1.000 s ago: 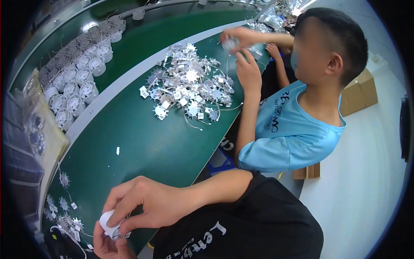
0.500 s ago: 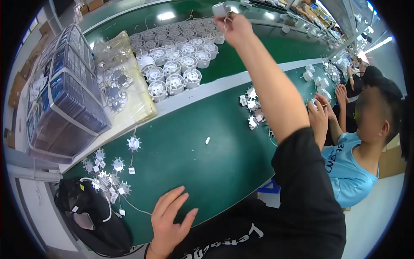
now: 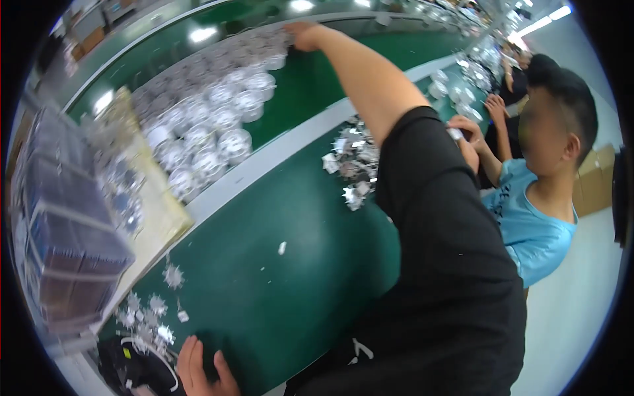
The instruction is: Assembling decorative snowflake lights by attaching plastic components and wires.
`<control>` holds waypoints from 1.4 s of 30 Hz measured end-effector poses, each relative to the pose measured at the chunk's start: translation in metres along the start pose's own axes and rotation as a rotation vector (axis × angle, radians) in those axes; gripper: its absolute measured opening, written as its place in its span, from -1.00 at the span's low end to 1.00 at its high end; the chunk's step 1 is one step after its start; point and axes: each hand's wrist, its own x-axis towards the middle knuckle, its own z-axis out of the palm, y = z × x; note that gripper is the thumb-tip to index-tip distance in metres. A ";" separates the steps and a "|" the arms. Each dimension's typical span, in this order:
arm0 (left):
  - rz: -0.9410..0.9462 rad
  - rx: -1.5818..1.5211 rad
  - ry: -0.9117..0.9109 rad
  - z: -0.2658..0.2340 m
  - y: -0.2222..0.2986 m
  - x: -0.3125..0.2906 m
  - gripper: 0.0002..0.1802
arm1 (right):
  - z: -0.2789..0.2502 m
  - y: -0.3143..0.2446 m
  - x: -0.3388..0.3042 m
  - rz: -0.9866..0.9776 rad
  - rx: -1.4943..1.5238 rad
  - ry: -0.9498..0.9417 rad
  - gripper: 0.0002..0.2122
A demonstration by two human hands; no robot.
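My right arm stretches far forward, and my right hand [image 3: 305, 36] is at the far right end of the rows of white round cup-shaped housings [image 3: 236, 145]. Its fingers are blurred, and anything in them cannot be made out. Down at the near edge of the green table [image 3: 310, 264], my left hand [image 3: 206, 373] is open and holds nothing, its fingers and thumb apart. Close to it lies a loose group of silvery star-shaped parts with wires [image 3: 158, 330]. One single star-shaped part [image 3: 174, 276] is set apart, with a small white connector [image 3: 183, 316] below it.
Strapped clear-wrapped blue stacks [image 3: 72, 244] stand at left, beside a pale foam sheet [image 3: 155, 211] bearing silvery parts. A black bag [image 3: 119, 369] is at lower left. More star-shaped parts [image 3: 353, 155] are piled beyond my right elbow. A co-worker in a light-blue shirt [image 3: 538, 231] sits at right.
My right hand, which held a white housing with a cord, has come down to the end of the rows. The view has shifted; my left hand stays near the table edge.
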 end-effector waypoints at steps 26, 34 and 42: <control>0.217 -0.283 0.002 0.030 0.063 0.023 -0.49 | -0.160 -0.105 -0.302 -0.171 0.401 0.335 -0.79; 0.027 -0.377 0.091 0.063 0.087 0.033 -0.24 | -0.092 -0.243 -0.451 -0.625 0.555 0.078 -0.86; -0.041 -0.608 -0.202 0.066 0.075 0.016 -0.35 | -0.063 -0.245 -0.483 -0.509 0.867 -0.038 -0.88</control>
